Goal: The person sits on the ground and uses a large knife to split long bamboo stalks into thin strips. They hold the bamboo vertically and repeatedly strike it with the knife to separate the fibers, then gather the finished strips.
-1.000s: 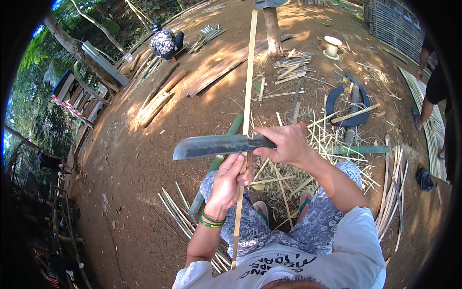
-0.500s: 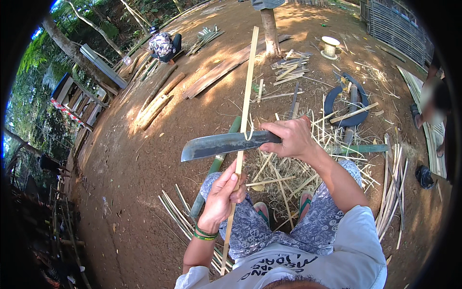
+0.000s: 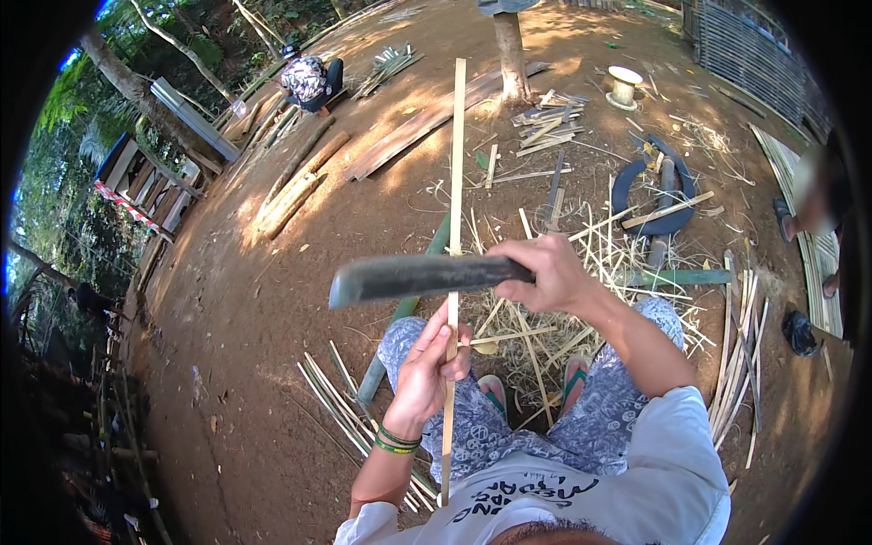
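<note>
My left hand [image 3: 431, 361] pinches a long, pale bamboo strip [image 3: 457, 154] between thumb and fingers, just below the blade. The strip runs from near my shirt to well beyond my knees. My right hand [image 3: 545, 270] is wrapped round the dark grip of a machete [image 3: 409, 278]. Its broad blade points left and lies across the strip in this view; whether it touches the strip I cannot tell. Under my hands, between my legs, thin shavings and cut strips [image 3: 536, 341] cover the ground. A green bamboo pole [image 3: 406, 313] passes beneath the blade.
Bundles of strips lie by my left leg [image 3: 341, 409] and at right [image 3: 740, 354]. Ahead are a tree trunk [image 3: 511, 59], a spool [image 3: 624, 88], a black ring [image 3: 668, 218] and a plank [image 3: 400, 141]. One person [image 3: 309, 82] crouches far left; another [image 3: 822, 200] is at the right edge.
The machete's blade has turned, so less of its flat shows. A curled shaving at the blade is no longer seen there. The strip now stands more upright, its far end shifted left.
</note>
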Available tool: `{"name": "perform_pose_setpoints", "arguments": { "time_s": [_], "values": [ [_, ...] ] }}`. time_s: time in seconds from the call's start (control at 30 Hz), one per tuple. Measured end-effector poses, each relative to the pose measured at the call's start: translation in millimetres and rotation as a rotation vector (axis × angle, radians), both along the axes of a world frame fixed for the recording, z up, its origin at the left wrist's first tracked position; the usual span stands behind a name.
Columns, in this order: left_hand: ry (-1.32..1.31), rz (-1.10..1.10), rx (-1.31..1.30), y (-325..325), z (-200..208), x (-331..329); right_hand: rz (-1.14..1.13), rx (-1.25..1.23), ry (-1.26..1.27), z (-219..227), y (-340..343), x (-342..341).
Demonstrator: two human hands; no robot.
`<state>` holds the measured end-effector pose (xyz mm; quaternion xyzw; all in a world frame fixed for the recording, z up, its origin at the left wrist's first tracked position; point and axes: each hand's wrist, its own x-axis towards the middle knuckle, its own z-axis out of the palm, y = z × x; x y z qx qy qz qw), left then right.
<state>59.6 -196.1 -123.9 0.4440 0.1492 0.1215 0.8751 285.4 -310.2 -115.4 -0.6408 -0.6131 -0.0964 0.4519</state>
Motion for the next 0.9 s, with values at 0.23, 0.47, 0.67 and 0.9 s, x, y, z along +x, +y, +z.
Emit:
{"name": "perform_pose_setpoints", "arguments": {
  "time_s": [0.23, 0.47, 0.67, 0.9],
  "values": [
    [-0.020, -0.049, 0.035, -1, -3, 13, -0.074, -0.047, -0.209, -4, 4, -26],
    [-0.013, -0.115, 0.102, -9, 9, -1, -0.198, -0.034, -0.218, 10, -3, -9],
    [-0.002, -0.128, 0.172, -10, 11, -11, -0.214, 0.019, -0.256, 5, -4, -3],
    [0.060, -0.111, 0.160, -15, 1, -41, -0.327, 0.055, -0.166, 10, -6, 18]
  ]
}}
